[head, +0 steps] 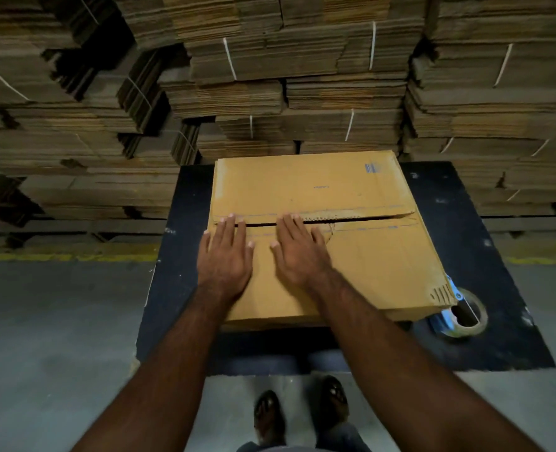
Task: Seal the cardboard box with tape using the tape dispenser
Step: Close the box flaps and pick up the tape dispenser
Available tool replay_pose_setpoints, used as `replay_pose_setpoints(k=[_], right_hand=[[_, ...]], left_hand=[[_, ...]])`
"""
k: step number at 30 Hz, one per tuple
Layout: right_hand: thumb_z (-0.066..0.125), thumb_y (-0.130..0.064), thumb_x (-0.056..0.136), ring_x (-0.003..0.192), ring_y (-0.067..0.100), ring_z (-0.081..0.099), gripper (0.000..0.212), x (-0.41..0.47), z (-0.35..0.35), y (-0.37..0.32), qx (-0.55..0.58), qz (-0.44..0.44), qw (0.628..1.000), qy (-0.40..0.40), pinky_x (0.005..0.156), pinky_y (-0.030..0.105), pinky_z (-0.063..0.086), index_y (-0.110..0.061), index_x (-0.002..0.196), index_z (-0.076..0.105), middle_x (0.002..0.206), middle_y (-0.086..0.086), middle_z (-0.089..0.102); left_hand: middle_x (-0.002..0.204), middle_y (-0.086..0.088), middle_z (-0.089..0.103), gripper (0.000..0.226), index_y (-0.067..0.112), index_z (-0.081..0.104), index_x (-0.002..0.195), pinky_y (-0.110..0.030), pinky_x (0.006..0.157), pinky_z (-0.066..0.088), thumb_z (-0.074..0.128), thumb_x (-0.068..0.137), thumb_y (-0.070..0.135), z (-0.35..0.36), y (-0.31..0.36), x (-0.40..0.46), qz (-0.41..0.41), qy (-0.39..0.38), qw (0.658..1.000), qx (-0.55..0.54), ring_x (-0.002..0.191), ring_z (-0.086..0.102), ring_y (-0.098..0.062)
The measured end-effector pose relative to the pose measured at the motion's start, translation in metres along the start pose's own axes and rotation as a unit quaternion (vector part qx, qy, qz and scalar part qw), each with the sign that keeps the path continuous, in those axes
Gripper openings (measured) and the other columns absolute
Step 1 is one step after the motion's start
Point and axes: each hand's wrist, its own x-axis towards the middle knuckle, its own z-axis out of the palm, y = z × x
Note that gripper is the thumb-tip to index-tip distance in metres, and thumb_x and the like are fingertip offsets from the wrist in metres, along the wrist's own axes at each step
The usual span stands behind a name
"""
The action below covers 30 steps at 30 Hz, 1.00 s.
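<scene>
While the cardboard box (322, 236) sits on the dark desk (485, 243), both hands lie flat and open on its top, palms down, gripping nothing. The left hand (226, 256) and the right hand (299, 252) rest side by side on the near flap, fingertips reaching the seam (351, 218) where the two flaps meet; that seam shows a narrow dark gap and no tape is visible across it. The tape dispenser (459, 313), blue with a roll of tape, lies on the desk just beside the box's near right corner, partly hidden under that corner. Behind the desk rise tall stacks of flattened cardboard (302, 76) bound with white straps. The grey floor (48, 321) carries a yellow line (64, 256) at the left.
</scene>
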Motion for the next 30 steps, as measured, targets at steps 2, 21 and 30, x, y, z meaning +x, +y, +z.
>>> replay_pose_setpoints(k=[2,21,30], right_hand=[[0.011,-0.048,0.103,0.151,0.015,-0.006,0.064,0.000,0.004,0.015,-0.004,0.026,1.000,0.006,0.121,0.048,-0.003,-0.017,0.158,0.000,0.165,-0.001,-0.006],[0.021,-0.044,0.105,0.151,0.020,-0.009,0.064,-0.045,-0.037,0.168,0.057,0.226,0.970,0.070,0.120,0.051,0.008,-0.014,0.157,0.002,0.165,0.003,-0.005],[0.045,-0.025,0.100,0.111,0.042,0.058,0.032,-0.115,-0.028,0.221,0.176,0.371,0.870,0.273,0.086,0.040,0.046,-0.005,0.123,0.055,0.119,0.023,0.063]], left_hand=[[0.167,-0.002,0.009,0.062,0.018,0.011,0.159,-0.047,0.123,0.009,0.011,0.104,0.047,0.003,-0.012,0.002,0.018,0.001,1.000,0.014,0.153,0.006,-0.018],[0.167,0.005,-0.002,0.065,0.023,0.006,0.159,-0.058,0.120,0.016,0.008,0.102,0.054,0.000,-0.027,0.024,0.042,-0.021,0.999,-0.022,0.153,-0.002,-0.014],[0.167,-0.003,0.007,0.087,0.020,0.019,0.158,-0.071,0.110,-0.006,0.008,0.091,0.076,-0.007,0.022,-0.004,0.119,-0.030,0.992,0.031,0.153,0.007,-0.020]])
